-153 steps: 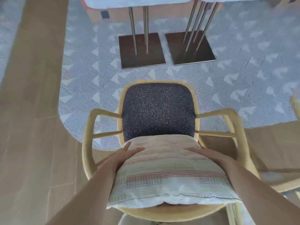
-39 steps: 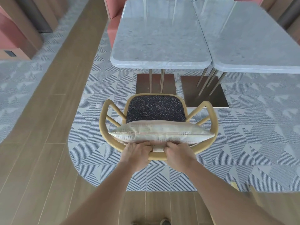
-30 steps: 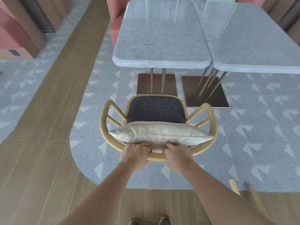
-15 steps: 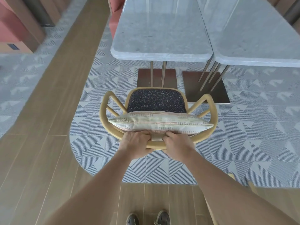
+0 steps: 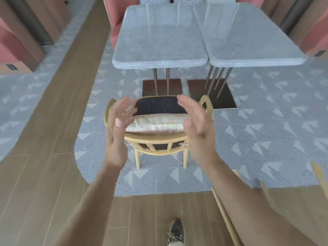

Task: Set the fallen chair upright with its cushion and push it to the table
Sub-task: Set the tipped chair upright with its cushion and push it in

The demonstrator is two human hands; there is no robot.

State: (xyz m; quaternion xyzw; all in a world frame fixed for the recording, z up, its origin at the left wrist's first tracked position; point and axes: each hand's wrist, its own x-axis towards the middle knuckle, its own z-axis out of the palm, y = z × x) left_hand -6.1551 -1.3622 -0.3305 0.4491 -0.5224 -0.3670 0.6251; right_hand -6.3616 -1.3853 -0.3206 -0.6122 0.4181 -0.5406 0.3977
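The light wooden armchair (image 5: 156, 138) stands upright on the patterned carpet, its dark speckled seat (image 5: 158, 105) facing the grey marble table (image 5: 159, 38). A striped pale cushion (image 5: 156, 124) leans against the chair's backrest. The seat's front edge is near the table's brown base plate. My left hand (image 5: 118, 128) and my right hand (image 5: 197, 125) hover open in the air on my side of the chair, palms facing each other, fingers spread, touching nothing.
A second marble table (image 5: 248, 36) adjoins on the right, with its own base plate (image 5: 223, 96). Red bench seating (image 5: 115, 32) lies behind the tables. Part of another wooden chair (image 5: 229, 215) shows at lower right. Wood flooring (image 5: 53, 121) runs along the left. My shoe (image 5: 175, 231) is below.
Both hands have let go of the chair's backrest and pulled back, opening in the air. The chair now stands farther from me, close to the table.
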